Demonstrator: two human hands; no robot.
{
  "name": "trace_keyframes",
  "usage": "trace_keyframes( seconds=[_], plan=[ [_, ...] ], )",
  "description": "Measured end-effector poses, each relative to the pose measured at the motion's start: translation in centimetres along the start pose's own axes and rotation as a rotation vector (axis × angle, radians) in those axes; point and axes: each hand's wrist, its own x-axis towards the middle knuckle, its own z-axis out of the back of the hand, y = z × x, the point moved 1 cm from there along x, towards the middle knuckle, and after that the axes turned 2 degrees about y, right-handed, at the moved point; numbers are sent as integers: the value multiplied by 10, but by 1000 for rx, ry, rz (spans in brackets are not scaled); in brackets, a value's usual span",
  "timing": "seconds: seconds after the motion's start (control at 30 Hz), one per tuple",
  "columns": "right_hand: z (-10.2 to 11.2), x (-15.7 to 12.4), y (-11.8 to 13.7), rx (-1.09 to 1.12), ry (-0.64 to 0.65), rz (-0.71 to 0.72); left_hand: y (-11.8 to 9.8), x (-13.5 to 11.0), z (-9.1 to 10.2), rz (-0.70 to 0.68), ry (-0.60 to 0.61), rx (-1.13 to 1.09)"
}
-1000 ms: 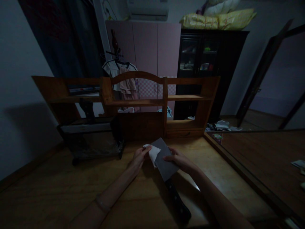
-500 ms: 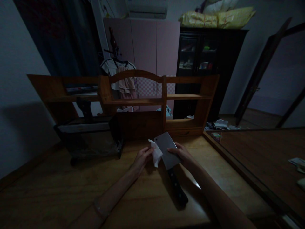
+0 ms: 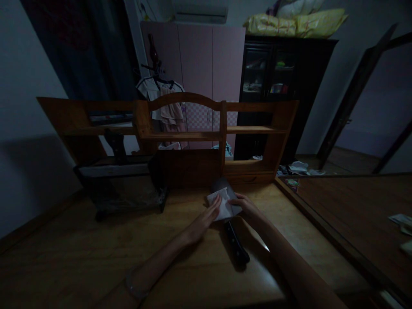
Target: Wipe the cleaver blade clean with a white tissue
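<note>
A cleaver with a black riveted handle point(image 3: 237, 246) is held above the wooden desk point(image 3: 180, 274), the handle pointing toward me. My right hand point(image 3: 247, 206) grips the side of the grey blade point(image 3: 220, 184), thumb on the upper face. With its fingers together, my left hand point(image 3: 210, 213) presses a white tissue point(image 3: 225, 205) against that face. Much of the blade's middle is hidden under the tissue. The fingers beneath the blade do not show.
A knife block or case point(image 3: 122, 186) with a black-handled tool stands at the left. Behind my hands rises a wooden desk shelf point(image 3: 183, 137). To the right, a raised edge point(image 3: 309, 216) borders another brown surface. The room is dim.
My left hand has moved right and slightly up, bringing the tissue from beside the blade onto its face. The cleaver has shifted slightly; my right hand still grips it.
</note>
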Motion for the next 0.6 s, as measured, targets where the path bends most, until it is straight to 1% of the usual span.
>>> trace_keyframes(
  seconds=[0.1,0.17,0.27,0.4,0.47,0.6],
  plan=[
    [-5,-1,4,51,17,-49,-11,-7,-2,-83,57,282],
    [-8,-4,8,60,50,-85,-13,-9,-4,-110,64,400],
    [-13,-9,12,102,142,-105,-11,-11,-8,-105,62,459],
    [-19,-16,15,175,248,-84,-4,-9,-12,-86,52,498],
    [-24,-18,16,180,262,-78,0,-6,-14,-94,-5,492],
    [-31,-19,15,167,266,-56,6,0,-16,-98,-233,405]
  ],
)
